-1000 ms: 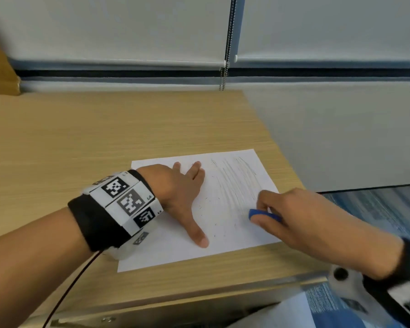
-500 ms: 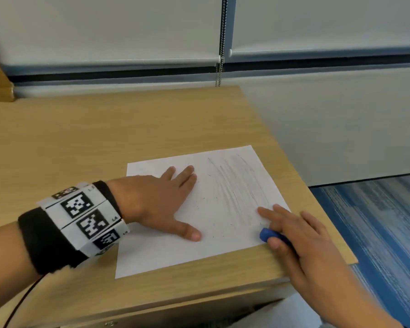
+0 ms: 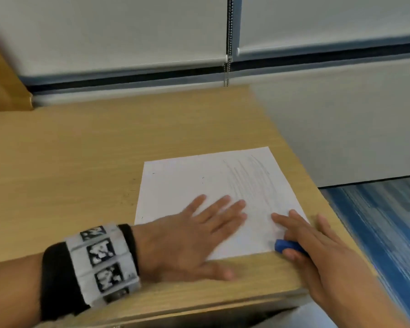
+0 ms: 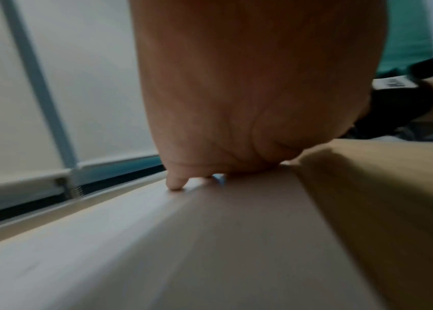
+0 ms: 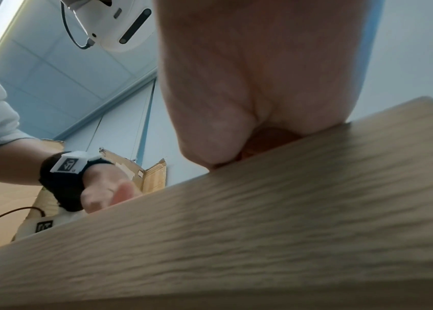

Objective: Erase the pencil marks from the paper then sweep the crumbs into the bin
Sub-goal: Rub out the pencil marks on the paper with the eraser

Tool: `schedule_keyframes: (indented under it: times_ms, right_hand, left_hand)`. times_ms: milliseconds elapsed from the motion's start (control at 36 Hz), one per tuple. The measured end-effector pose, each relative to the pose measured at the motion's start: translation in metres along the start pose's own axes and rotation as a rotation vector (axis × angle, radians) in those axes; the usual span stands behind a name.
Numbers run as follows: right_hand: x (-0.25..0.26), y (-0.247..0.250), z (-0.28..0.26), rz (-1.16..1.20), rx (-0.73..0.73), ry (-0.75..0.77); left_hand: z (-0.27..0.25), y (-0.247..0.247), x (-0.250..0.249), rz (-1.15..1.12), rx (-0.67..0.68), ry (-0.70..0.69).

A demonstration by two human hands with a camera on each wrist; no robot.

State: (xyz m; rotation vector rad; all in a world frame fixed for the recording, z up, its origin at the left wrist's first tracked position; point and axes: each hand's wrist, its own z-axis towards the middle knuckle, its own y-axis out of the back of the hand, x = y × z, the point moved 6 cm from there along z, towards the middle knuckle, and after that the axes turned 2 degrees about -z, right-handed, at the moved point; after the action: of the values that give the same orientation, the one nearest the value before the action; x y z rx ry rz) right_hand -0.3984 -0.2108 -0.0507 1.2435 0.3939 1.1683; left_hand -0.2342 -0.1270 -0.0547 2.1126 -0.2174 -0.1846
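Observation:
A white sheet of paper (image 3: 187, 185) lies on the wooden table (image 3: 81, 174), with faint grey pencil marks (image 3: 249, 181) on its right half. My left hand (image 3: 213, 233) presses flat on the sheet's near part with its fingers spread, and its thumb lies on the table past the near edge. My right hand (image 3: 294, 237) pinches a blue eraser (image 3: 287, 246) at the sheet's near right corner. A few dark specks (image 3: 202, 178) dot the paper. In the left wrist view my palm (image 4: 236, 94) rests on the paper (image 4: 156, 241), and a sliver of the eraser (image 4: 219, 178) shows beyond it.
The table's right edge (image 3: 317, 185) drops to blue carpet (image 3: 388, 221). A wall with roller blinds (image 3: 128, 31) stands behind the table. An open cardboard box (image 5: 154, 176) shows at the far left in the right wrist view.
My right hand has drawn the eraser from the pencil marks down to the sheet's near right corner. My left hand has slid nearer and to the right, its thumb now off the paper.

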Motion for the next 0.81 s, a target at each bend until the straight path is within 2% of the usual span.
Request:
schedule_keyframes:
  times_ms: [167,250,361,472,556,611,694,806]
  right_hand:
    - [-0.002,0.002,0.0,0.065,-0.052,0.064]
    - [-0.005,0.001,-0.001,0.125,-0.025,0.053]
    - [-0.005,0.002,-0.002,0.174,-0.002,0.026]
    - [-0.005,0.004,-0.001,0.168,-0.005,0.028]
    - [-0.003,0.004,0.001,0.154,0.014,0.032]
    - [-0.005,0.003,0.001,0.178,0.04,-0.001]
    - [-0.012,0.001,0.0,0.245,0.094,-0.106]
    - [-0.017,-0.005,-0.003,0.265,0.174,-0.182]
  left_hand:
    - [-0.036,-0.013,0.082,-0.219,0.085,0.4]
    - [-0.039,-0.003,0.097,-0.229,0.115,0.486]
    - [-0.013,0.025,0.073,-0.082,0.06,0.362]
    - [0.021,0.043,0.02,0.004,-0.022,0.082]
    - [0.034,0.035,-0.017,0.041,-0.013,-0.107]
    - [0.033,0.023,-0.023,0.035,0.01,-0.123]
    - [0.019,0.015,0.003,-0.037,0.047,0.002]
    - [-0.007,0.011,0.073,-0.157,0.107,0.37]
